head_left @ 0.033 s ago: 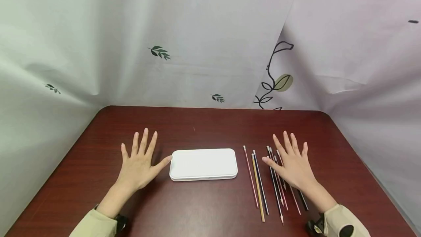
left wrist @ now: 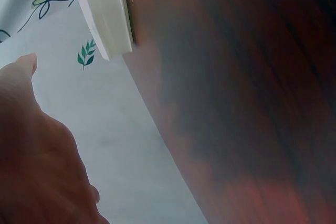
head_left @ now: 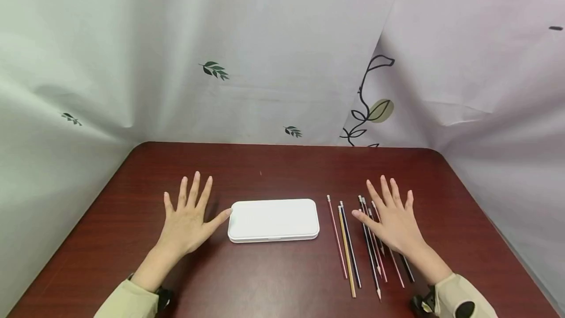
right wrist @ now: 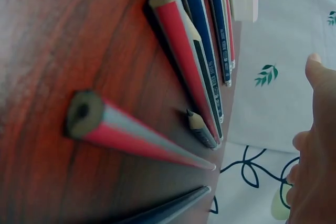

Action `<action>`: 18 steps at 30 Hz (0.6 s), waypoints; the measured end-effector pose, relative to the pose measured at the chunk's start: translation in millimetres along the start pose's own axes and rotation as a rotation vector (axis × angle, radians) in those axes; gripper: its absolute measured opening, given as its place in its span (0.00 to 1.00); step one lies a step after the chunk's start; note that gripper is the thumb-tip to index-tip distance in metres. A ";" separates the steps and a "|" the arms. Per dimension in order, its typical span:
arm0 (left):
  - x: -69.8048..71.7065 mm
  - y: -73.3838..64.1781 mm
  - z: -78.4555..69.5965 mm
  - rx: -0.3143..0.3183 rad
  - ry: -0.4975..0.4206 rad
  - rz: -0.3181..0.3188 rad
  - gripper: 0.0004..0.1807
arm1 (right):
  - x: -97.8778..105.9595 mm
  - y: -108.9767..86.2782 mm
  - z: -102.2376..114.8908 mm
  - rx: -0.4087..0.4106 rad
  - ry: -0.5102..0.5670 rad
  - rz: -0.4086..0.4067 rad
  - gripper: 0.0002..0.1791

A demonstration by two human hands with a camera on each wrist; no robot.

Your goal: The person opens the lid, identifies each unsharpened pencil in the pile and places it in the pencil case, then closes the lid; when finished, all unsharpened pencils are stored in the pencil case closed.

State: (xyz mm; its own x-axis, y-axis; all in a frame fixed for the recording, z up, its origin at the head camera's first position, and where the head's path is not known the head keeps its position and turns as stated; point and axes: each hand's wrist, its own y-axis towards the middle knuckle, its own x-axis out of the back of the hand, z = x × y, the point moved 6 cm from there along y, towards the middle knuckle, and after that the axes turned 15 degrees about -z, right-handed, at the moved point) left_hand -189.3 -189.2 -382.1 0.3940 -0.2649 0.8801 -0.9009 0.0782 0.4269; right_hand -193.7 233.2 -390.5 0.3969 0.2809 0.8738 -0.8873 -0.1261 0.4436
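A flat white case (head_left: 273,221) with rounded corners lies at the middle of the table, its lid down. To its left my left hand (head_left: 185,229) is held with straight, spread fingers, the thumb tip near the case's left end. In the left wrist view, a gap shows between this hand (left wrist: 37,156) and the case (left wrist: 107,14). My right hand (head_left: 395,225), fingers likewise spread, is over a loose group of pencils and hides some of them. Left of it lie a red pencil (head_left: 337,237), a yellow pencil (head_left: 346,254) and a dark blue pencil (head_left: 350,247). Neither hand holds anything.
The right wrist view shows red pencils (right wrist: 181,40) with flat unsharpened ends and a short dark sharpened pencil (right wrist: 202,130). The dark red wooden table (head_left: 273,171) has rounded far corners. Pale curtains (head_left: 273,38) with leaf prints surround it behind and at both sides.
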 end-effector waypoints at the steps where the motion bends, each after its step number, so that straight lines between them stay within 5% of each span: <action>1: -0.6 0.1 -0.3 0.001 -0.003 0.003 0.50 | 0.5 -0.1 -0.5 -0.002 -0.001 0.003 0.47; 7: -4.7 -0.5 -2.3 0.005 -0.023 0.032 0.51 | 2.2 -0.2 -2.5 -0.008 0.005 0.020 0.47; 10: -5.9 -0.3 -6.9 -0.027 -0.106 0.072 0.51 | -0.4 2.1 3.3 0.019 0.006 0.038 0.47; 15: -15.7 -4.8 -22.6 -0.070 -0.431 0.288 0.54 | -10.7 7.7 27.7 0.105 0.008 0.111 0.48; 18: -26.0 -5.0 -34.6 -0.106 -0.526 0.408 0.60 | -14.7 10.9 44.2 0.162 0.016 0.137 0.49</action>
State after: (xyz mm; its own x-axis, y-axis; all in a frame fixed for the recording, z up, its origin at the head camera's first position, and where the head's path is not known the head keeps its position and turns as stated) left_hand -188.7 -149.5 -400.0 -0.1392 -0.6252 0.7680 -0.9255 0.3581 0.1237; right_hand -198.8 185.7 -389.7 0.2704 0.2660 0.9253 -0.8827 -0.3152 0.3486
